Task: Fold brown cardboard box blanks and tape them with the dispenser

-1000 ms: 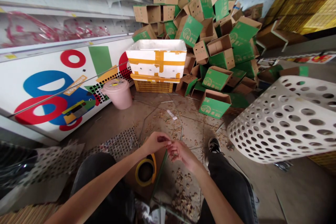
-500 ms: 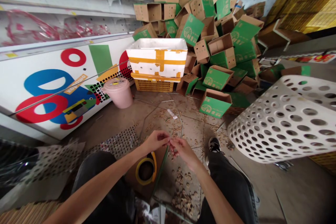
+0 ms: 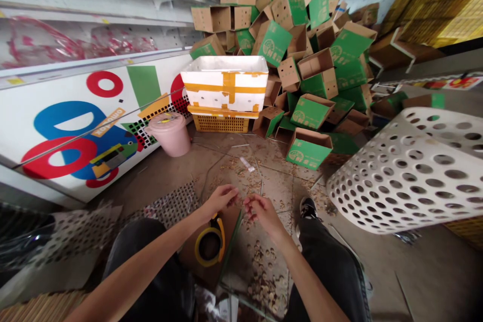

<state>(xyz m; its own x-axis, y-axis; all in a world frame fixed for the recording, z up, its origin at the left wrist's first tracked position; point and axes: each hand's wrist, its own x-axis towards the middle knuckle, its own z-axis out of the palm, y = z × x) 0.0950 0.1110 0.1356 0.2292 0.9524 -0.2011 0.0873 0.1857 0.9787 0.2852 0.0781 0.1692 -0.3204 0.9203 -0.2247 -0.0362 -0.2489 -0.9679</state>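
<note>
Over the floor between my knees, my left hand [image 3: 223, 197] has its fingers loosely stretched and apart, with nothing visible in them. Just to its right is my right hand [image 3: 263, 214], fingers curled with thumb and fingertips close together; whatever they may hold is too small to make out. A narrow gap separates the two hands. Below my left hand, a roll of yellow tape [image 3: 209, 247] with an orange-yellow cutter [image 3: 221, 236] lies on a brown cardboard surface [image 3: 199, 272]. Small round brown bits [image 3: 266, 282] are scattered on the floor under my right hand.
A white foam box [image 3: 226, 88] with orange tape sits on a yellow crate [image 3: 221, 124]. Left of it stands a pink lidded bucket [image 3: 171, 136]. Green-and-brown cartons [image 3: 277, 43] pile up behind. A white perforated basket [image 3: 407, 176] leans at right. Shelving [image 3: 113, 12] lines the left.
My hands, fingertips together before, have drawn apart: the left slightly left, the right slightly lower. The tape roll stays in place.
</note>
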